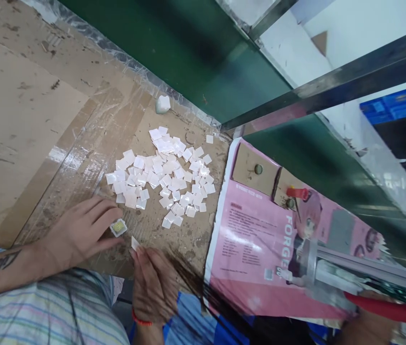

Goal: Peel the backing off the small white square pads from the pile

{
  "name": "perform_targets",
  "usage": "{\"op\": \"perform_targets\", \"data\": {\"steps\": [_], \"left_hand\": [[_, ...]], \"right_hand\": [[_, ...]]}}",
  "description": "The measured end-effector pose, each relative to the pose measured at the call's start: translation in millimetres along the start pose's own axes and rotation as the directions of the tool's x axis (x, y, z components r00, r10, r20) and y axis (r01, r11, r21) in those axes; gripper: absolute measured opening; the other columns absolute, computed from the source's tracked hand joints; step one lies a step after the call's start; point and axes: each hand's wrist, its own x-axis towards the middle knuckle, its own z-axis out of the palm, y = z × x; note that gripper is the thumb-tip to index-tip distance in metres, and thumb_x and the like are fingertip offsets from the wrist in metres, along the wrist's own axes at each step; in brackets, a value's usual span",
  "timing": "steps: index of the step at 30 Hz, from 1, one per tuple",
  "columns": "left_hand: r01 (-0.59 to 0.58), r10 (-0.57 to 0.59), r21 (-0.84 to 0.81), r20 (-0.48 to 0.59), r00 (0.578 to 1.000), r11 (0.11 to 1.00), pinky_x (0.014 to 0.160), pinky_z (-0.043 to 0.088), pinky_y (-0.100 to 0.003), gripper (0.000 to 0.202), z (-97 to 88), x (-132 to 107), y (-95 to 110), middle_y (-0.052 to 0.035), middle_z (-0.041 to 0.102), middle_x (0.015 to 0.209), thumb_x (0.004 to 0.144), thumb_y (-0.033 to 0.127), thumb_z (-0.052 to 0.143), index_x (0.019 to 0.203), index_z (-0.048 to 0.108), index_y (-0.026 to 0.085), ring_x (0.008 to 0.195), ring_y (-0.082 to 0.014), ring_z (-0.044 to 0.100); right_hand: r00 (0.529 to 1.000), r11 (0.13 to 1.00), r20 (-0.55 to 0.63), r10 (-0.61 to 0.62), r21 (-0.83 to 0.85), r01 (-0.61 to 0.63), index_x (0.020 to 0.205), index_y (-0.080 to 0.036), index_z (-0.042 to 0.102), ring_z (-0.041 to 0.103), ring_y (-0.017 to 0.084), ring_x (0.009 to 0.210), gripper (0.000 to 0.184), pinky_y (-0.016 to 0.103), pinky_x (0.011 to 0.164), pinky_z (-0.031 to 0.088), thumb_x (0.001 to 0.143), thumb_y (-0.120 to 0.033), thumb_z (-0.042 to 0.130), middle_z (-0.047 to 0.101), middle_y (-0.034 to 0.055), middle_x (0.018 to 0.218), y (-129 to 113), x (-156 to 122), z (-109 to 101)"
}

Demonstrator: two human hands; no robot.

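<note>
My left hand (81, 232) lies flat on the taped cardboard work surface (45, 120). Its fingertips touch a small clear square with a yellowish centre (118, 226). My right hand (152, 282), with a red band on the wrist, comes up from the bottom edge and pinches one small white square (135, 243) between its fingertips. Just beyond both hands is a loose pile of several white squares (163, 175) spread on the cardboard.
A white lump (163, 103) sits past the pile by a green belt (188, 48). To the right, a pink printed sheet (253, 230) lies under a metal tool with a red handle (386, 306). Part of another hand (361, 330) shows at the bottom right.
</note>
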Motion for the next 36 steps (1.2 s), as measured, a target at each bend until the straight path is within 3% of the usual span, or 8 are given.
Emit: {"op": "perform_targets", "data": {"steps": [3,6,12,17,21,28,32,36], "left_hand": [[-0.036,0.039,-0.048,0.067,0.997,0.998,0.087,0.058,-0.03,0.015,-0.8,3.2,-7.2,-0.0037,0.071,0.099,0.105,0.014,0.046,0.109,0.06,0.018,0.096,-0.0208,0.068],[-0.064,0.082,-0.163,0.107,0.991,0.985,0.095,0.058,-0.027,0.022,-4.5,-3.3,-12.4,-0.0037,0.073,0.107,0.104,0.012,0.046,0.117,0.062,0.02,0.105,-0.0186,0.068],[0.031,-0.013,-0.201,0.089,0.996,0.979,0.111,0.054,-0.029,0.032,-1.4,-19.8,-14.3,-0.0037,0.072,0.124,0.105,0.012,0.049,0.133,0.059,0.022,0.117,-0.0172,0.068],[-0.013,0.022,-0.219,0.039,0.999,0.976,0.117,0.047,-0.022,0.024,3.1,-23.0,-15.9,-0.0027,0.074,0.123,0.106,0.012,0.053,0.128,0.061,0.019,0.123,-0.0134,0.066],[0.027,-0.001,-0.249,0.104,0.995,0.968,0.117,0.048,-0.024,0.033,-0.4,-23.5,-15.3,-0.0014,0.073,0.126,0.102,0.005,0.056,0.131,0.059,0.02,0.125,-0.0145,0.065],[0.013,0.013,-0.204,0.122,0.992,0.979,0.115,0.051,-0.026,0.032,-4.5,-23.7,-15.0,-0.0042,0.071,0.127,0.101,0.005,0.06,0.131,0.058,0.019,0.125,-0.0147,0.063],[0.028,-0.001,-0.228,0.118,0.993,0.973,0.112,0.054,-0.026,0.035,-3.4,-23.1,-15.6,-0.0029,0.072,0.123,0.101,0.004,0.061,0.131,0.057,0.021,0.122,-0.0141,0.065],[0.004,0.015,-0.206,0.09,0.996,0.978,0.115,0.05,-0.023,0.028,-1.4,-20.6,-15.3,-0.0008,0.074,0.122,0.102,0.007,0.059,0.127,0.058,0.021,0.121,-0.0127,0.067]], "right_hand": [[0.985,0.98,0.02,-0.173,-0.099,0.174,0.125,-0.013,0.073,0.082,0.022,0.082,0.03,0.026,0.077,0.07,0.098,-0.007,0.062,0.084,0.0087,0.088,-4.5,8.2,-0.4],[0.958,0.955,0.122,-0.259,-0.117,0.273,0.104,-0.012,0.077,0.082,0.02,0.09,0.024,0.023,0.089,0.067,0.1,-0.005,0.053,0.084,0.0085,0.093,-10.6,13.1,1.2],[0.961,0.952,-0.041,-0.275,-0.149,0.266,0.104,-0.015,0.077,0.082,0.018,0.082,0.03,0.02,0.086,0.067,0.102,-0.006,0.049,0.084,0.0035,0.088,-11.2,-0.8,24.0],[0.966,0.957,0.002,-0.258,-0.139,0.256,0.121,-0.008,0.073,0.082,0.021,0.086,0.031,0.024,0.087,0.068,0.1,-0.004,0.051,0.084,0.0083,0.094,-7.1,-5.1,25.8],[0.967,0.96,0.053,-0.249,-0.118,0.253,0.119,-0.007,0.074,0.082,0.019,0.086,0.031,0.02,0.09,0.066,0.102,-0.004,0.048,0.084,0.0073,0.093,-5.9,-3.5,23.5],[0.969,0.962,-0.025,-0.247,-0.125,0.242,0.116,-0.009,0.075,0.082,0.021,0.085,0.028,0.024,0.096,0.065,0.101,-0.004,0.052,0.084,0.0075,0.089,-8.8,0.1,27.1],[0.966,0.962,0.099,-0.237,-0.111,0.248,0.102,-0.01,0.077,0.082,0.018,0.091,0.031,0.021,0.101,0.062,0.1,0.0,0.047,0.084,0.0063,0.09,-11.5,13.0,16.8],[0.958,0.965,0.181,-0.221,-0.104,0.242,0.107,-0.006,0.075,0.081,0.019,0.098,0.033,0.023,0.102,0.062,0.1,0.0,0.044,0.084,0.0095,0.098,-11.7,15.3,12.6]]}}
